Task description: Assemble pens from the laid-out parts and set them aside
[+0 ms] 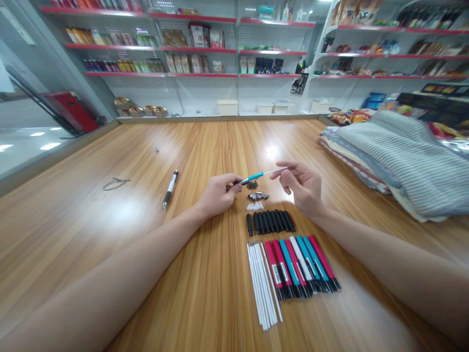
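My left hand (pixel 220 193) is closed around the dark end of a teal pen barrel (pixel 255 177), held tilted above the table. A thin white pen refill (pixel 275 170) sticks out of the barrel's other end. Its far tip lies between the thumb and fingers of my right hand (pixel 302 188). Below the hands are small dark springs (pixel 252 185), silver metal pieces (pixel 258 195), small white plungers (pixel 255 206) and a row of black grips (pixel 273 222). Nearer to me lie white refills (pixel 262 286) beside pink, teal and white barrels (pixel 300 266).
On the left lie an assembled white-and-black pen (pixel 170 189), a thin dark loop (pixel 116 184) and a tiny object (pixel 157 150). Folded striped cloths (pixel 399 156) are piled at the right of the wooden table (pixel 198 274). Stocked shelves (pixel 200 49) stand behind.
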Tool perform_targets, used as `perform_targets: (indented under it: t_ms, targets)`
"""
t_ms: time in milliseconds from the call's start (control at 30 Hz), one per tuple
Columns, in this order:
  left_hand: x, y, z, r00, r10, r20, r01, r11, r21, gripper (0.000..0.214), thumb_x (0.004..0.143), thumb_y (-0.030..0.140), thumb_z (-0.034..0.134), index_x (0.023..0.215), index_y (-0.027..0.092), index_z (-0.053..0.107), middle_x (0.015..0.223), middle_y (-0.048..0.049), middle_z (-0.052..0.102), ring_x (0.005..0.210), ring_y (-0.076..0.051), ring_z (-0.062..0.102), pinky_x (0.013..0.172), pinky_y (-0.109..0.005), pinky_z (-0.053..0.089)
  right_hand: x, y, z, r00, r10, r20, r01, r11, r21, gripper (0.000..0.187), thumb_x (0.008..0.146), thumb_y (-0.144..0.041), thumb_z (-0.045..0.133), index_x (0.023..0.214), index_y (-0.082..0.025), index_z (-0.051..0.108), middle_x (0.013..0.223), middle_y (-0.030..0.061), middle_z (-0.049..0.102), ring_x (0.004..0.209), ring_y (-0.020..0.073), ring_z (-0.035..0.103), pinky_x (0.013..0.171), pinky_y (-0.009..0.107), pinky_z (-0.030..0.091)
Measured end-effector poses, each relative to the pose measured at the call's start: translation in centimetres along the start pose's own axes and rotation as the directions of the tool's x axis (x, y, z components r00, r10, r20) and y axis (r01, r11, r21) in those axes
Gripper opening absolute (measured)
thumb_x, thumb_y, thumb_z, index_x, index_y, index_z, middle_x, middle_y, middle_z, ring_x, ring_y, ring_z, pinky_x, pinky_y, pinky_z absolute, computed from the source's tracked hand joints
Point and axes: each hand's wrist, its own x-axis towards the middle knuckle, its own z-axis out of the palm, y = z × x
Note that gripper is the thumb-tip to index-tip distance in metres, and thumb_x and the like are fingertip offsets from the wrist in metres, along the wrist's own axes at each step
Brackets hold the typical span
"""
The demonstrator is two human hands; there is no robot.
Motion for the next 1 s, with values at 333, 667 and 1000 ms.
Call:
perform_targets:
  t_ms: [333, 667, 1000]
  targets:
    - [-0.1, 0.2, -0.1, 0.999, 0.052, -0.008, -0.05, 0.988, 0.144, 0.021, 0.09, 0.028, 0.051, 0.096, 0.017, 0.068, 0.076, -0.0022, 0.065, 0.063, -0.012, 0.054, 0.058, -0.024, 0.04, 0.3, 0.9, -0.3, 0.993, -0.006, -0.118, -0.014, 0.987, -0.163, 0.03, 0.085, -0.043, 0.064, 0.09, -0.016, 0.074, 0.08, 0.0066, 0.071, 0.053, 0.0076, 0.051, 0.042, 0.021, 0.033]
    - [-0.1, 1.3, -1.0, 0.959, 0.283, -0.018, -0.227, 0.804, 0.55, 0.019, 0.092, 0.028, 0.05, 0.091, 0.017, 0.066, 0.084, -0.0065, 0.067, 0.085, -0.02, 0.056, 0.088, -0.038, 0.038, 0.1, 0.1, -0.2, 0.999, 0.036, 0.016, -0.031, 0.968, -0.251, 0.027, 0.084, -0.042, 0.065, 0.081, -0.016, 0.076, 0.073, 0.004, 0.071, 0.059, 0.0095, 0.059, 0.05, 0.021, 0.043]
    - [-0.7, 2.0, 0.0, 0.958, 0.27, 0.1, -0.286, 0.856, 0.431, 0.028, 0.098, 0.032, 0.041, 0.116, 0.022, 0.058, 0.096, -0.0059, 0.064, 0.081, -0.015, 0.058, 0.068, -0.025, 0.04, -0.1, 0.9, 0.2, 0.986, -0.031, 0.163, 0.087, 0.934, -0.345, 0.026, 0.086, -0.042, 0.063, 0.087, -0.02, 0.076, 0.084, 0.0032, 0.072, 0.075, 0.0121, 0.064, 0.069, 0.024, 0.049]
